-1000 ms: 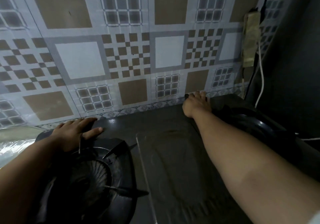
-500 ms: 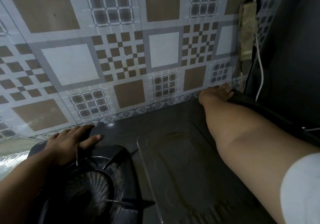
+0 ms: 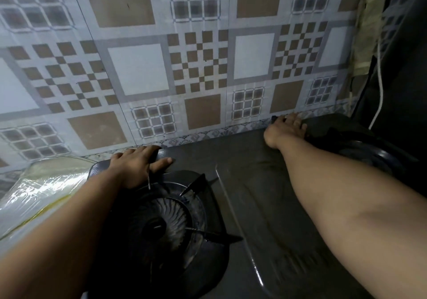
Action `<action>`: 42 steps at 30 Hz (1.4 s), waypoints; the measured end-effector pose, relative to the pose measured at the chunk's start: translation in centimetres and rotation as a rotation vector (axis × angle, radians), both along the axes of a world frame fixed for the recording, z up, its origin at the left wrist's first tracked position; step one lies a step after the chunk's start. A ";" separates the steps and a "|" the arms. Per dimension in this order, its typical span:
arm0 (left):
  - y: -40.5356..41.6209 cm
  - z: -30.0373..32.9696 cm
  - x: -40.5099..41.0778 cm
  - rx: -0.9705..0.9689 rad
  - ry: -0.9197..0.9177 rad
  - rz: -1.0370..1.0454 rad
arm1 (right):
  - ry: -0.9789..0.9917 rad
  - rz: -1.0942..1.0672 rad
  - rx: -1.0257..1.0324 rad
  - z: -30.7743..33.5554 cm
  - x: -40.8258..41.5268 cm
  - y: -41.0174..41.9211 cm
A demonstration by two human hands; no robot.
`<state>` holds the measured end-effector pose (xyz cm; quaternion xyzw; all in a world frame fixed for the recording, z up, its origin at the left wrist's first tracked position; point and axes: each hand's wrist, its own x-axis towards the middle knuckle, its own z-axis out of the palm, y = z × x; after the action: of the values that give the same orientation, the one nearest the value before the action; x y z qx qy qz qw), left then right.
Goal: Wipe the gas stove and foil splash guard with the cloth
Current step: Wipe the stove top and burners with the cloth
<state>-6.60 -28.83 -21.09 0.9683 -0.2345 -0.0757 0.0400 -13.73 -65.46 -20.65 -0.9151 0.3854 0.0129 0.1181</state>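
The right hand (image 3: 285,129), right of centre in the frame, lies flat with its fingers spread along the back edge of the gas stove (image 3: 242,171), where the dark top meets the patterned foil splash guard (image 3: 138,72). A dark scrap shows at its fingertips and may be the cloth (image 3: 275,118), but it is too small and dim to be sure, so I cannot tell whether the hand has hold of anything. The left hand (image 3: 136,164), lower left of centre, rests palm down and open on the stove's rear rim just behind the burner (image 3: 161,225), gripping nothing and apparently steadying the stove. The step looks like wiping the seam along the back. To do it well, keep the palm pressing evenly, draw the cloth along the joint in one long pass, and hold the stove firm with the other hand. Care near the white cable (image 3: 380,86) at the upper right.
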 end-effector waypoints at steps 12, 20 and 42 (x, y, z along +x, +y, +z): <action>0.0 0.4 -0.4 -0.009 0.028 0.006 | -0.076 0.560 -0.006 0.3 -0.4 11.9; -0.1 0.2 -0.2 0.012 0.018 0.014 | -0.105 0.858 0.261 1.5 -0.6 16.2; 0.1 0.3 -0.2 0.024 0.026 -0.001 | -0.028 0.416 -0.006 0.4 -11.5 6.2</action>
<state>-6.79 -28.72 -20.82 0.9676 -0.2336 -0.0908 0.0315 -25.25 -59.26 -20.25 -0.9753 0.1867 0.0229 0.1155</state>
